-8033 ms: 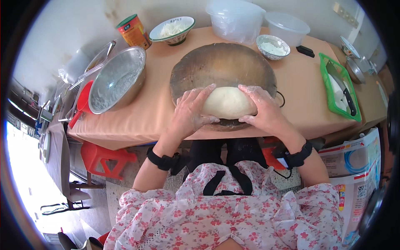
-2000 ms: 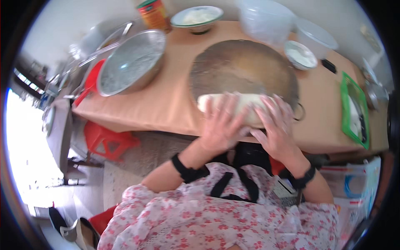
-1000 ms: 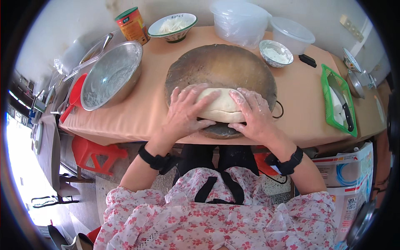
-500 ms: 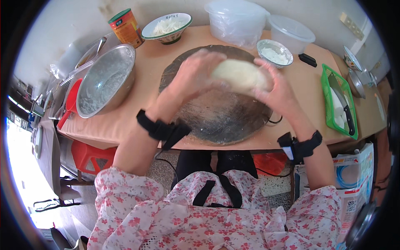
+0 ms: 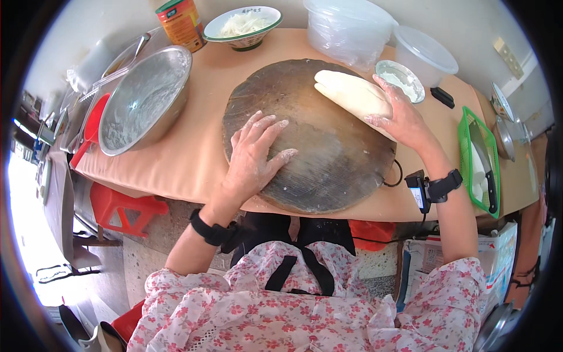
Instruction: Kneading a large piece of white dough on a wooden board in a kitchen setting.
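Dough (image 5: 352, 94), smooth and oblong, meets the floury right hand (image 5: 406, 120).

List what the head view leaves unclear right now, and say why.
All in the head view:
Dough: right end partly covered by the right hand; underside faces down, away from the camera.
Left hand: palm hidden behind its own back.
Large clear tub: top cut off by the picture's upper edge.

Right hand (image 5: 404, 115) covers dough's (image 5: 352, 94) near-right end. Clear tub (image 5: 349, 29) and orange can (image 5: 180, 26) clipped by top edge. Knife (image 5: 491, 190) partly hides white pieces (image 5: 478, 169) in green basket (image 5: 466, 152); kind unclear.
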`<state>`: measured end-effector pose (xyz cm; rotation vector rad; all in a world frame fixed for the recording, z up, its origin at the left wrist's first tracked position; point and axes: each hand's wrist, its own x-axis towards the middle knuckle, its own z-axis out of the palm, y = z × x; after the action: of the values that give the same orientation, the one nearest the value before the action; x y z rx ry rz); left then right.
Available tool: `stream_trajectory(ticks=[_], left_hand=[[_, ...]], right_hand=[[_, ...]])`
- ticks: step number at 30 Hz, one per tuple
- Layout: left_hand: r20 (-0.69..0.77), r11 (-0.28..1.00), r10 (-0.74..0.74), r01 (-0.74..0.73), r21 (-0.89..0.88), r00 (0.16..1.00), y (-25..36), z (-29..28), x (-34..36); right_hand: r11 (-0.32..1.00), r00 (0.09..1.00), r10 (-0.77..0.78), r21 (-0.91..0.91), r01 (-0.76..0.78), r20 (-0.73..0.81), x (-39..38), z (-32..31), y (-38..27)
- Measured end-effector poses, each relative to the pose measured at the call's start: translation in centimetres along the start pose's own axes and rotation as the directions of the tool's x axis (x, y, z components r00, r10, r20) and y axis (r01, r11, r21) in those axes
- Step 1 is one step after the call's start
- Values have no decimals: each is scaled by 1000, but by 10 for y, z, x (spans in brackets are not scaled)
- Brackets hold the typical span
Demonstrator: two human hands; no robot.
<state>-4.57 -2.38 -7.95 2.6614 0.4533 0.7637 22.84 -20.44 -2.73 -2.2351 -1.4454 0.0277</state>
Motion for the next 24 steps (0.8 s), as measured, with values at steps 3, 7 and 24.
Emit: stream_trajectory(ticks=[3, 7, 24], left_hand=[[-10, 1000, 4, -4, 9, 1000, 4, 7, -1], [-47, 1000, -14, 13, -8, 999, -5, 14, -3], [-172, 995, -63, 48, -90, 983, -5, 25, -6]], right_hand=[[999, 998, -39, -18, 40, 40, 15, 5, 0], [999, 998, -18, 51, 15, 55, 18, 10, 1], [997, 997, -35, 67, 40, -65, -16, 17, -54]])
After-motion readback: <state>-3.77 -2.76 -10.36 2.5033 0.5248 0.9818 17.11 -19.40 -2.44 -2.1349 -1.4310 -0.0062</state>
